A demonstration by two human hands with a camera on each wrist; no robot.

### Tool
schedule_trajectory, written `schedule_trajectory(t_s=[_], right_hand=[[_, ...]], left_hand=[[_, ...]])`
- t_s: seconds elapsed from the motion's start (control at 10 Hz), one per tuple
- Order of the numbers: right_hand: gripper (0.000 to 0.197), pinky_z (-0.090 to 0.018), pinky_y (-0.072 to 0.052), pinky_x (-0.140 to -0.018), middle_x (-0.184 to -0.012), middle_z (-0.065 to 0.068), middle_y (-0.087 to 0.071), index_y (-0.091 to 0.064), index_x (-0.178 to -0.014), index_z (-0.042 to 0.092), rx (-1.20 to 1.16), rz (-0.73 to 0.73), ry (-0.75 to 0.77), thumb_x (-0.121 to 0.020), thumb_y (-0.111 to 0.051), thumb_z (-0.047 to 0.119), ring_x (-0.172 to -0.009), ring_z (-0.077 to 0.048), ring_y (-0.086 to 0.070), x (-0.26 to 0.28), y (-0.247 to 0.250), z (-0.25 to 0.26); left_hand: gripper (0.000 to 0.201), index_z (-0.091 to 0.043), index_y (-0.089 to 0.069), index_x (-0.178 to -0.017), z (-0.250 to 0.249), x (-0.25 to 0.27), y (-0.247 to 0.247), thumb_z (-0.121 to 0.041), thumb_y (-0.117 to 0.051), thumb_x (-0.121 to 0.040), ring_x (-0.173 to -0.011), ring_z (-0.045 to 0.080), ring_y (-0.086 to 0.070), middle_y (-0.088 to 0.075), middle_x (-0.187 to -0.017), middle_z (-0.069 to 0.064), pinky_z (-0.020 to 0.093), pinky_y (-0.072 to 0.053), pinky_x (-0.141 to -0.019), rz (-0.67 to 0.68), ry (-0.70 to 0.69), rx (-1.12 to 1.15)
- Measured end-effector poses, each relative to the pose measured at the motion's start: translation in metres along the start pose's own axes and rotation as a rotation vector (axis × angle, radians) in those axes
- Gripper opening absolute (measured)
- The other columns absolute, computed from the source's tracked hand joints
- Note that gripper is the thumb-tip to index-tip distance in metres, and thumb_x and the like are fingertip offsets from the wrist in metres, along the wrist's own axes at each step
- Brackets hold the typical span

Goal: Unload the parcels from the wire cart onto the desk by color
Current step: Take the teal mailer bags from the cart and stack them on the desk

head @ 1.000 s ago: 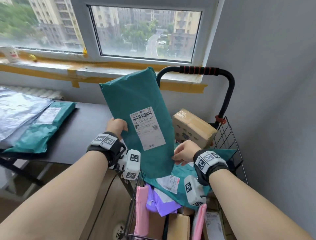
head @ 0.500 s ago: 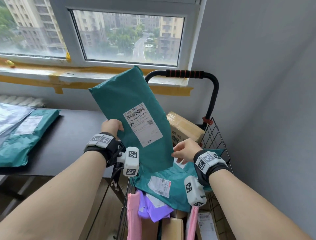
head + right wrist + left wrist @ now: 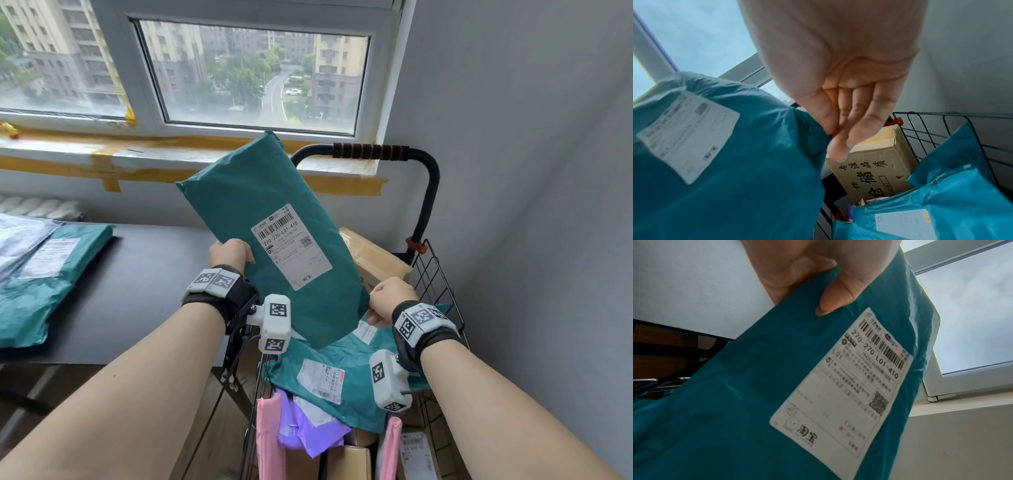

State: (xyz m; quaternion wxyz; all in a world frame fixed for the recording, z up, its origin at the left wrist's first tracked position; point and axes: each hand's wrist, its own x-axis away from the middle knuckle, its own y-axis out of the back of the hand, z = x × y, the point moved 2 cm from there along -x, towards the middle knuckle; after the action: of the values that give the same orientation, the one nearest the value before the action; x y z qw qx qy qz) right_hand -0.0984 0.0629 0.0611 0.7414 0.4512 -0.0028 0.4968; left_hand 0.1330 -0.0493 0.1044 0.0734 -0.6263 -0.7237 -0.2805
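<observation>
Our left hand (image 3: 231, 253) and right hand (image 3: 388, 298) each pinch an edge of the green parcel (image 3: 270, 219) raised between them above the wire cart (image 3: 442, 291).

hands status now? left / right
Left hand: grips the green parcel by its edge.
Right hand: pinches the same parcel's lower corner.

Four teal parcels (image 3: 274, 222), two pink (image 3: 269, 442), one purple (image 3: 308, 435).

Grey walls (image 3: 531, 171), daylit window (image 3: 253, 72)
</observation>
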Motion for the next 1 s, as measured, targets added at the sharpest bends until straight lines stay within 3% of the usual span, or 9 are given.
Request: schedule_trajectory(t_s=[0.1,0.2,0.4,0.5,0.6,0.7,0.8,0.9,1.0], right_hand=[[0.024,-0.031,-0.057,-0.062,-0.075,-0.015,-0.071,-0.063,-0.085,0.0,0.017,0.042,-0.014,-0.09,-0.04,0.003,-0.057,-0.022,-0.064,0.001,-0.001,-0.001],[0.019,-0.027,-0.056,-0.055,-0.075,-0.014,-0.068,-0.057,-0.081,0.008,-0.163,0.163,-0.003,-0.088,-0.044,-0.004,-0.053,-0.018,-0.066,0.005,-0.006,0.001],[0.017,-0.02,-0.052,-0.046,-0.069,-0.01,-0.066,-0.061,-0.076,0.009,-0.237,0.187,0.079,-0.085,-0.057,-0.005,-0.046,-0.012,-0.063,0.002,-0.012,0.009],[0.015,-0.024,-0.054,-0.056,-0.063,-0.008,-0.064,-0.063,-0.067,0.011,-0.162,0.196,0.073,-0.078,-0.067,0.003,-0.051,-0.015,-0.06,0.002,-0.014,0.009],[0.026,-0.025,-0.052,-0.057,-0.058,-0.007,-0.062,-0.062,-0.05,0.017,-0.077,0.135,0.052,-0.072,-0.064,0.005,-0.058,-0.021,-0.059,0.0,-0.01,0.009],[0.033,-0.029,-0.058,-0.057,-0.059,-0.01,-0.059,-0.061,-0.05,0.015,-0.066,0.065,0.037,-0.076,-0.052,-0.003,-0.052,-0.024,-0.061,0.0,-0.006,0.01],[0.039,-0.024,-0.052,-0.042,-0.058,-0.01,-0.059,-0.065,-0.058,0.01,-0.119,0.083,0.009,-0.087,-0.042,-0.004,-0.045,-0.024,-0.059,-0.005,0.005,0.005],[0.061,-0.015,-0.04,-0.033,-0.049,-0.014,-0.054,-0.061,-0.043,0.002,-0.278,0.225,0.058,-0.096,-0.032,-0.003,-0.03,-0.015,-0.048,-0.008,0.015,-0.008],[0.039,-0.013,-0.041,-0.035,-0.056,-0.009,-0.062,-0.066,-0.063,0.005,-0.391,0.034,0.101,-0.091,-0.041,-0.006,-0.032,-0.01,-0.049,-0.002,0.018,0.005]], left_hand=[[0.028,-0.011,-0.039,-0.062,-0.003,-0.003,-0.004,0.008,-0.05,-0.081,-0.08,0.026,-0.047,-0.042,-0.066,0.003,0.03,-0.043,-0.075,0.043,-0.05,0.038],[0.03,-0.013,-0.038,-0.061,-0.004,-0.005,0.0,0.006,-0.049,-0.081,-0.085,0.024,-0.044,-0.04,-0.065,0.002,0.032,-0.04,-0.078,0.041,-0.031,0.088],[0.028,-0.011,-0.04,-0.062,-0.007,-0.004,0.002,0.008,-0.049,-0.081,-0.08,0.025,-0.046,-0.04,-0.066,0.003,0.029,-0.041,-0.073,0.075,-0.039,0.11],[0.03,-0.008,-0.039,-0.064,-0.01,-0.004,0.006,0.013,-0.045,-0.083,-0.058,0.02,-0.04,-0.039,-0.066,0.003,0.021,-0.037,-0.054,0.022,-0.034,0.105],[0.029,-0.011,-0.038,-0.062,-0.009,-0.008,0.009,0.009,-0.047,-0.082,-0.073,0.027,-0.046,-0.04,-0.066,0.003,0.027,-0.042,-0.068,0.004,-0.061,0.12],[0.029,-0.012,-0.038,-0.061,-0.004,-0.008,0.013,0.005,-0.049,-0.082,-0.085,0.024,-0.045,-0.041,-0.065,0.002,0.031,-0.04,-0.077,0.005,-0.046,0.114],[0.031,-0.012,-0.037,-0.06,-0.002,-0.012,0.015,0.005,-0.049,-0.083,-0.085,0.024,-0.042,-0.038,-0.064,0.001,0.025,-0.04,-0.067,-0.037,-0.06,0.103],[0.032,-0.013,-0.035,-0.06,-0.004,-0.014,0.028,0.002,-0.049,-0.085,-0.084,0.023,-0.041,-0.036,-0.065,0.0,0.02,-0.033,-0.053,-0.083,-0.099,0.078],[0.029,-0.009,-0.04,-0.061,-0.004,-0.013,0.03,0.012,-0.046,-0.081,-0.069,0.027,-0.045,-0.04,-0.064,0.004,0.021,-0.036,-0.055,-0.056,-0.095,0.056]])
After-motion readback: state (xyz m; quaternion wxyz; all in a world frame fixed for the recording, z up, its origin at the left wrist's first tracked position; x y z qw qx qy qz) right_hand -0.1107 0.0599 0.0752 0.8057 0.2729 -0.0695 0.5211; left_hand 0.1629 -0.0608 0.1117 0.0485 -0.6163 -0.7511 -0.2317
